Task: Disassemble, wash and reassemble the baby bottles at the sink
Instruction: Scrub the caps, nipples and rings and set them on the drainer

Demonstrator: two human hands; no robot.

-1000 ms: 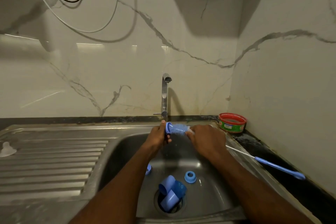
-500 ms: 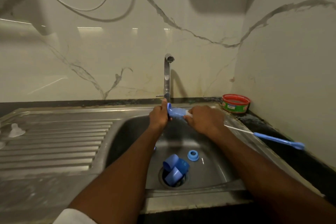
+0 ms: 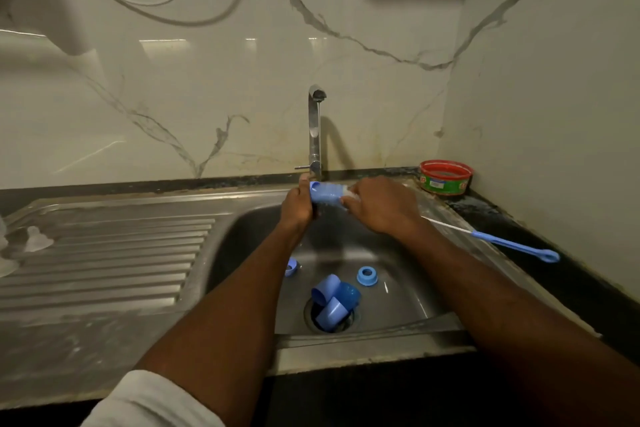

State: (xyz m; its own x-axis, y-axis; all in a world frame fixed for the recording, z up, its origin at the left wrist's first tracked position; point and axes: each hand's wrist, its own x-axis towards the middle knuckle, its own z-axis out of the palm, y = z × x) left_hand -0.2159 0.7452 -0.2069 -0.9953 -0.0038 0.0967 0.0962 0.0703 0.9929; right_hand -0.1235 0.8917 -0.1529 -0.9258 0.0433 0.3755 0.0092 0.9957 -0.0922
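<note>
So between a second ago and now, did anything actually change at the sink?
Barely. The camera tilted down, so everything sits differently in the picture. The left hand still grips the blue bottle below the tap, and the right hand still holds the brush pushed into the bottle. The blue caps over the drain, the ring and the red tub stayed put.

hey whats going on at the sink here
A person is washing baby bottle parts. Both hands hold a blue bottle sideways over the sink basin, below the tap: the left hand grips its open end, the right hand the other end. Three blue caps lie piled on the drain, with a blue screw ring beside them. A bottle brush lies on the right rim, and clear teats sit on the draining board.
</note>
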